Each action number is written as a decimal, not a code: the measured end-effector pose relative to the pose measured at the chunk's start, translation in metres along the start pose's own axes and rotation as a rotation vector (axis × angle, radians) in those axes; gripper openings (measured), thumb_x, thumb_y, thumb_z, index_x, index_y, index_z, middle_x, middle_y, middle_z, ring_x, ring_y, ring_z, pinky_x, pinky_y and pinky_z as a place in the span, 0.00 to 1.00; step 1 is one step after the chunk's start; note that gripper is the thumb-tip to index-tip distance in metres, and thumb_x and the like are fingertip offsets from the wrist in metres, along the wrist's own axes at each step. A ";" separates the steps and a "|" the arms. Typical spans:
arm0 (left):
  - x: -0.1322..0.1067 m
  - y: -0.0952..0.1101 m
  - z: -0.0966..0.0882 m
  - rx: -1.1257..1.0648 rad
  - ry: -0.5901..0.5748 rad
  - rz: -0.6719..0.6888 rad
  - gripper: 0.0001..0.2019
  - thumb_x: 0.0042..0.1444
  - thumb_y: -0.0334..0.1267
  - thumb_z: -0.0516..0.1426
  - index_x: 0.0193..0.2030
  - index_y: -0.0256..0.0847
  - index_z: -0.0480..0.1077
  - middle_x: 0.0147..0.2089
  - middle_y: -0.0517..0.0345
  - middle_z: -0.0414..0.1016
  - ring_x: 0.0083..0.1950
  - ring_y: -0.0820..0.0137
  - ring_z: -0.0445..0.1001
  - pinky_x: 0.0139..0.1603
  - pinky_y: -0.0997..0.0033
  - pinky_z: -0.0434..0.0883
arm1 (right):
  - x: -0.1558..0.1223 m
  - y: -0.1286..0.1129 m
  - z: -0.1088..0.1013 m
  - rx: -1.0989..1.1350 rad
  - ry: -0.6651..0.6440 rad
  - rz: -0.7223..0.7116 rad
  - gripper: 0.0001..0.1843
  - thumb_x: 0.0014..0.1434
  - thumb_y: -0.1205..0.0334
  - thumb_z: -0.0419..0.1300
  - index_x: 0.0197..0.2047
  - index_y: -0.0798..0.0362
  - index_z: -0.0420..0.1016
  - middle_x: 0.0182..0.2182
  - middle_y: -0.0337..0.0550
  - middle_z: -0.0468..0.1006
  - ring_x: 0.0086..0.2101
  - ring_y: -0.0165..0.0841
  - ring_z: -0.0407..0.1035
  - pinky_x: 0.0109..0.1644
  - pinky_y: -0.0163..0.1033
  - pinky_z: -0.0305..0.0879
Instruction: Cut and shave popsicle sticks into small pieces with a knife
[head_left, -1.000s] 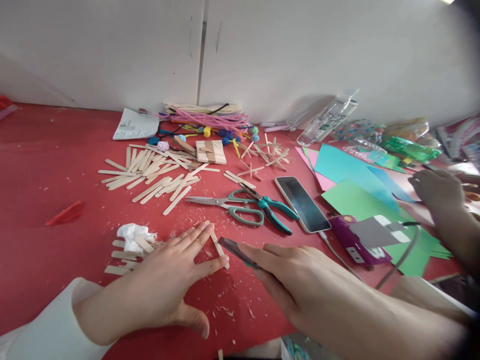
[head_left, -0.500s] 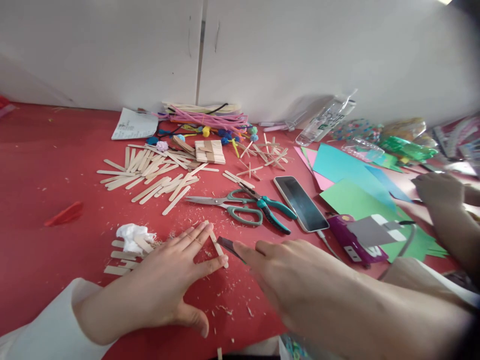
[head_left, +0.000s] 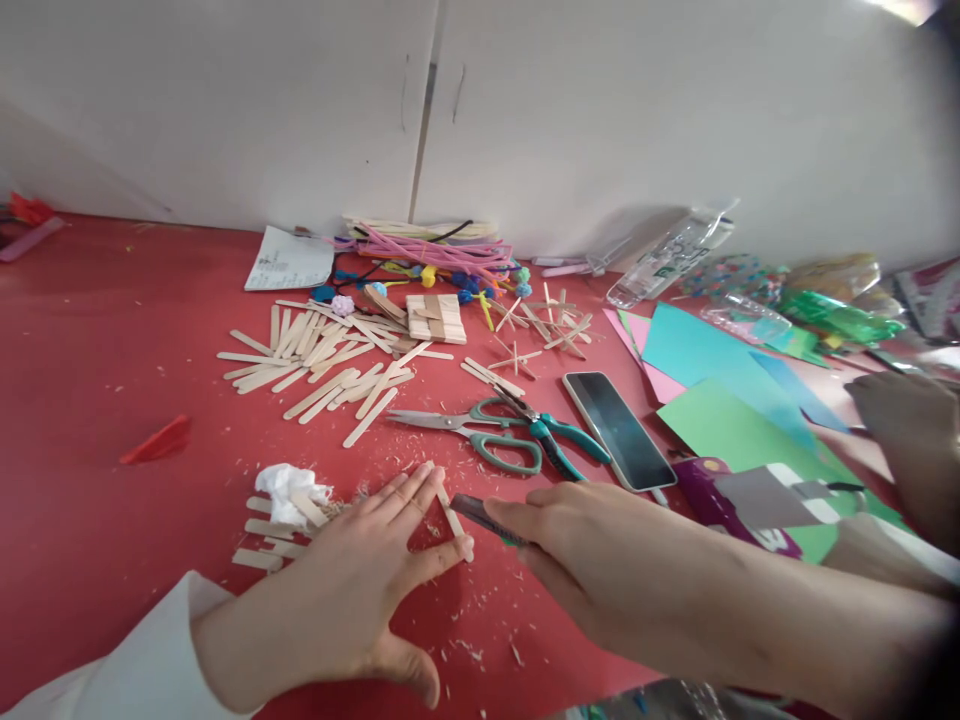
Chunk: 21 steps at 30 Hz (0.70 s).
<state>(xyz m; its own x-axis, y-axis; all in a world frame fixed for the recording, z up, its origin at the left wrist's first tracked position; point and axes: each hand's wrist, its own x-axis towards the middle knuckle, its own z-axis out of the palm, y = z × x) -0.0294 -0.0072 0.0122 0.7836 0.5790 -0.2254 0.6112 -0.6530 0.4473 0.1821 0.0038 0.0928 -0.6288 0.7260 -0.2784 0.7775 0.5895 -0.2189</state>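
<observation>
My left hand (head_left: pixel 360 580) lies flat on the red table (head_left: pixel 97 340), fingers spread, pinning a wooden craft stick (head_left: pixel 454 520) between fingertips and thumb. My right hand (head_left: pixel 592 550) is closed round a utility knife (head_left: pixel 484 517), whose blade tip rests against that stick. Wood shavings are scattered around both hands. Several cut stick pieces (head_left: pixel 262 530) and a crumpled white tissue (head_left: pixel 289 485) lie just left of my left hand.
A pile of craft sticks (head_left: pixel 322 365), scissors (head_left: pixel 472 435), teal pliers (head_left: pixel 555 440), a phone (head_left: pixel 619 430), coloured paper sheets (head_left: pixel 720 400) and pink pipe cleaners (head_left: pixel 435 250) lie beyond. Another person's hand (head_left: pixel 911 420) is at the right edge. A white wall stands behind.
The view has shifted slightly, so everything sits a little lower and to the right. My right hand with the knife edged closer to the stick; my left hand has stayed on it.
</observation>
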 end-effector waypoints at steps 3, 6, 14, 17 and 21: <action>0.001 -0.001 0.000 -0.005 0.020 0.006 0.42 0.43 0.67 0.53 0.64 0.51 0.55 0.70 0.39 0.34 0.67 0.40 0.39 0.58 0.35 0.53 | -0.002 0.002 0.003 0.073 -0.119 0.033 0.18 0.53 0.72 0.52 0.45 0.55 0.74 0.27 0.43 0.78 0.27 0.31 0.72 0.30 0.33 0.62; 0.001 -0.001 -0.001 -0.005 0.042 0.027 0.41 0.43 0.66 0.54 0.63 0.51 0.56 0.70 0.39 0.35 0.67 0.41 0.40 0.58 0.36 0.54 | -0.005 0.003 0.005 0.168 -0.114 0.112 0.17 0.54 0.73 0.50 0.43 0.54 0.75 0.27 0.42 0.78 0.26 0.30 0.70 0.29 0.33 0.59; 0.001 0.005 -0.009 0.068 0.028 0.019 0.40 0.43 0.63 0.57 0.62 0.52 0.58 0.70 0.39 0.40 0.67 0.43 0.42 0.58 0.39 0.55 | -0.014 0.004 0.015 0.286 -0.049 0.102 0.19 0.53 0.75 0.47 0.42 0.53 0.74 0.28 0.39 0.78 0.24 0.27 0.66 0.29 0.32 0.57; 0.000 0.006 -0.010 0.076 0.042 0.016 0.37 0.44 0.62 0.58 0.61 0.52 0.59 0.69 0.39 0.41 0.67 0.44 0.42 0.59 0.41 0.56 | -0.015 -0.001 0.016 0.186 -0.017 0.093 0.21 0.53 0.73 0.49 0.48 0.55 0.72 0.31 0.44 0.78 0.28 0.31 0.68 0.29 0.32 0.57; -0.002 0.007 -0.009 0.102 0.030 -0.019 0.36 0.47 0.63 0.55 0.62 0.53 0.59 0.69 0.40 0.42 0.68 0.45 0.43 0.58 0.41 0.55 | -0.013 -0.002 0.010 0.247 -0.027 0.076 0.20 0.51 0.73 0.50 0.46 0.55 0.75 0.26 0.43 0.76 0.26 0.32 0.66 0.28 0.34 0.54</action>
<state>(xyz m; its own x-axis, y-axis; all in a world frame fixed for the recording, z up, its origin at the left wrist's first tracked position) -0.0273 -0.0086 0.0231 0.7692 0.6047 -0.2066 0.6350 -0.6876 0.3522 0.1884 -0.0106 0.0876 -0.5708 0.7534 -0.3266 0.8023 0.4270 -0.4172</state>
